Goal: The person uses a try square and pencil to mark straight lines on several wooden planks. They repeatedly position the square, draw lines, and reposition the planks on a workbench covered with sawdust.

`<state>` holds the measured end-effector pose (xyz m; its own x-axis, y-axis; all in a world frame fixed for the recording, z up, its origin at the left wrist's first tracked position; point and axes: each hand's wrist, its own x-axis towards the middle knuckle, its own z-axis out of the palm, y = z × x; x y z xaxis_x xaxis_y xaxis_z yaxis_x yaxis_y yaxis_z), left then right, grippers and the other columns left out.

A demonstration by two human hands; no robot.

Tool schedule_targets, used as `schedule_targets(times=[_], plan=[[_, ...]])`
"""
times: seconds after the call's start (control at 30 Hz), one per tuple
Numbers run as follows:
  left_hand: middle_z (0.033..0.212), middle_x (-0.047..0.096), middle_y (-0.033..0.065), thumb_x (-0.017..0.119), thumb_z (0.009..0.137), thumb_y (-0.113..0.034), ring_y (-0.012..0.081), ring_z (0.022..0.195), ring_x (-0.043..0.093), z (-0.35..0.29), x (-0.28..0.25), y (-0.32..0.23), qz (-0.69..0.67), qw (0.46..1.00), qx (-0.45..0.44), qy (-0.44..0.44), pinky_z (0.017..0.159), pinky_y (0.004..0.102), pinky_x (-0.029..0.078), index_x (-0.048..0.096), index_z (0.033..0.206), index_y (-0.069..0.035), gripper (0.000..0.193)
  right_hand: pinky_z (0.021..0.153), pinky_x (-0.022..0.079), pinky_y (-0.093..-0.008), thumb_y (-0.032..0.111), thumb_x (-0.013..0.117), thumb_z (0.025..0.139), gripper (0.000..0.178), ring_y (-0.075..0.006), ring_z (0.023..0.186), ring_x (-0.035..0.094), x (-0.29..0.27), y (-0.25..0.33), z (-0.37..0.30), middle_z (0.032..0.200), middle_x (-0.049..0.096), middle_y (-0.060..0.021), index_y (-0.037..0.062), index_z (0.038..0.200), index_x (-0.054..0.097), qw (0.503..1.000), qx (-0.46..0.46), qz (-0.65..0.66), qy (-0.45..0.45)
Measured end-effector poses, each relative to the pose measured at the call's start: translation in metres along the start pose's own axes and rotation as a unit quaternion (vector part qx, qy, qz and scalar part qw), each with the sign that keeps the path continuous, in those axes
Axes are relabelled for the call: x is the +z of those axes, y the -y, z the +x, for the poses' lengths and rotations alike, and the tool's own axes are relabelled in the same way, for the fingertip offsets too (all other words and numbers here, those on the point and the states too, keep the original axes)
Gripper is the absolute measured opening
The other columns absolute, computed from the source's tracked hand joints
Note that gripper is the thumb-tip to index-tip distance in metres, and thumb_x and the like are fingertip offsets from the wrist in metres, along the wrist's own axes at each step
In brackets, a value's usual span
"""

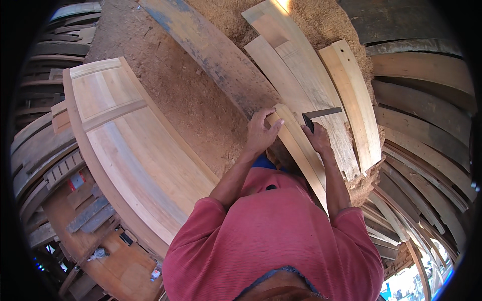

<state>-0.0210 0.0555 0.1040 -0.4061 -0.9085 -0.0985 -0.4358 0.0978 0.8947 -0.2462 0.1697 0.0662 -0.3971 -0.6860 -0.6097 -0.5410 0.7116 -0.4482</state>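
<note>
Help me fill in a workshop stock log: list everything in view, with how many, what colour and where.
Wooden strip: one, pale, between the forearms
Square: one, dark, in the right hand
Weathered plank: one, brown with bluish patches, top centre down to the hands
Panelled piece: one, pale wood, left
Pale boards: several, tan, beyond and right of the hands
Stacked planks: many, brown and grey, both rims
Sawdust: uncounted, tan, top right
Small items: several, mixed, lower left; kinds unclear
Shirt: one, pinkish red, bottom centre
Left hand: one, bare, gripping the strip's far end
Right hand: one, bare, gripping the square
</note>
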Motion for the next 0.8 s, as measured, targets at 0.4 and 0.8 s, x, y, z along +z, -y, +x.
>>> schedule_targets(times=[0.4, 0.8], plan=[[0.109, 0.072, 0.0086, 0.077, 0.098, -0.015, 0.0140, 0.097, 0.065, 0.020, 0.010, 0.018, -0.111, 0.991, -0.074, 0.014, 0.084, 0.0325, 0.053, 0.066, 0.106, -0.001, 0.019, 0.076, 0.051, -0.0513, 0.024, 0.069, 0.105, 0.026, -0.0417, 0.081, 0.065, -0.071, -0.004, -0.025, 0.090, 0.067, -0.0217, -0.0014, 0.099, 0.070, 0.906, -0.170, 0.089, -0.377], [0.087, 0.066, 0.0018, 0.077, 0.095, -0.010, 0.0103, 0.083, 0.059, 0.021, 0.012, 0.011, -0.146, 0.986, -0.080, -0.007, 0.076, 0.0302, 0.051, 0.067, 0.097, -0.002, 0.013, 0.067, 0.044, -0.0244, 0.023, 0.069, 0.107, 0.021, -0.0059, 0.074, 0.053, -0.120, -0.009, -0.053, 0.082, 0.064, 0.0019, 0.0027, 0.107, 0.071, 0.845, -0.121, 0.422, -0.306]])
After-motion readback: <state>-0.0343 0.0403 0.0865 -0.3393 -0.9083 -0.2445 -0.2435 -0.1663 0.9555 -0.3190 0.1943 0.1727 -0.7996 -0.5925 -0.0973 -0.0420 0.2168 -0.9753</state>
